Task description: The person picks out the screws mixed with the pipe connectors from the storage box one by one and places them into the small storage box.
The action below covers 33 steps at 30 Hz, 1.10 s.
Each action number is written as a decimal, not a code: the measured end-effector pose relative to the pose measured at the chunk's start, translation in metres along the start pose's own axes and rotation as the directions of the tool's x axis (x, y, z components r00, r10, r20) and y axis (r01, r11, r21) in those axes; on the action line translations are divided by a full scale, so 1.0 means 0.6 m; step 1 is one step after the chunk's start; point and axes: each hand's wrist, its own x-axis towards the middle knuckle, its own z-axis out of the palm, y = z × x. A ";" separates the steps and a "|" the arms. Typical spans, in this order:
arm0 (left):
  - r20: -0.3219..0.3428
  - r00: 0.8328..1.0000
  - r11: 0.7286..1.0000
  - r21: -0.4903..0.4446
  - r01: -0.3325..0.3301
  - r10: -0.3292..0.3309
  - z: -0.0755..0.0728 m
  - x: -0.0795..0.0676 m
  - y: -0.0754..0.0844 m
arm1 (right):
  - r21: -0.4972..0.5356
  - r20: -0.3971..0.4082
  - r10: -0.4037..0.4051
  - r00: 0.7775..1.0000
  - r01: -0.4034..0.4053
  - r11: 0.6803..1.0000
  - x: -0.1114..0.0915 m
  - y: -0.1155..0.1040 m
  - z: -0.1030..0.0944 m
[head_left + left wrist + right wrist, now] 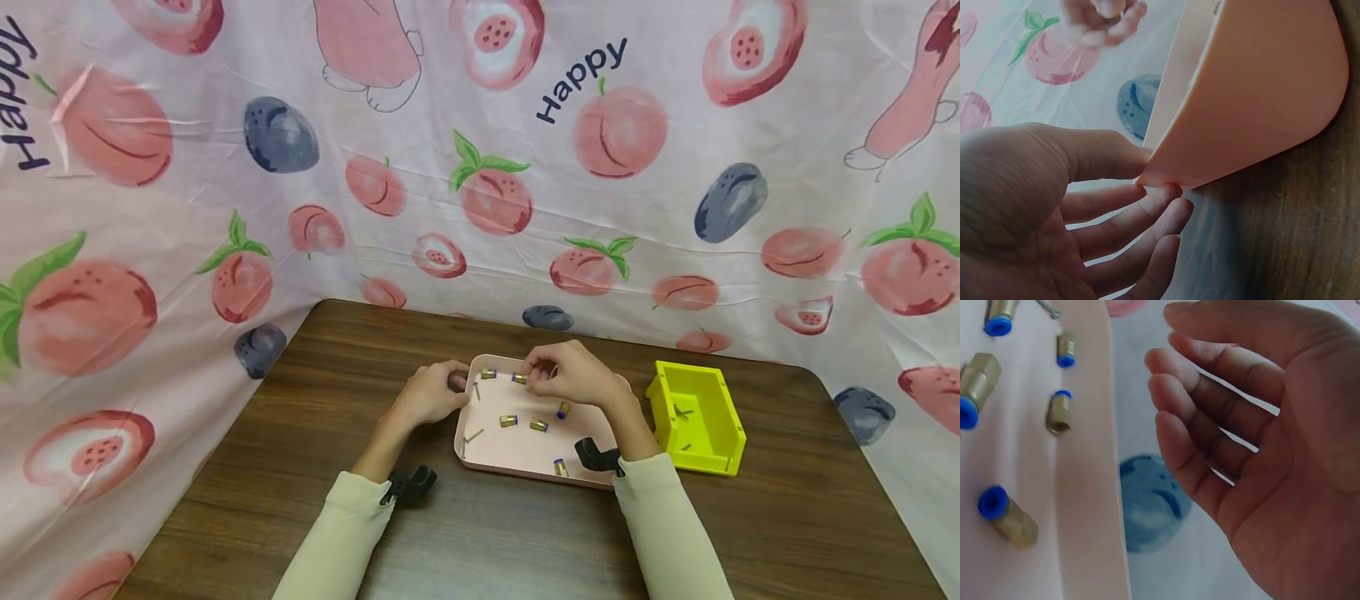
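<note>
A shallow pink tray (495, 450) holds several brass push-in fittings (508, 421) with blue collars, spread over its floor. At the tray's left corner, my left hand (433, 393) pinches the rim between thumb and fingers; the left wrist view shows the thumb (1116, 156) against the wall. My right hand (573, 375) hovers over the far side of the tray, close to a fitting (519, 378). Its fingers (1179, 440) are loosely bent, and nothing shows between them in the right wrist view. Several screws (474, 435) lie along the tray's left side.
To the right of the tray stands a yellow bin (733, 437) with a few screws (681, 412) inside. Both sit on a dark wooden table (300, 467). A fruit-print curtain (465, 275) hangs along the table's back and sides.
</note>
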 end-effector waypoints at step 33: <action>0.020 1.000 1.000 -0.003 0.010 -0.010 0.006 0.011 -0.015 | -0.335 0.060 0.289 0.956 -0.253 0.908 0.125 -0.013 0.126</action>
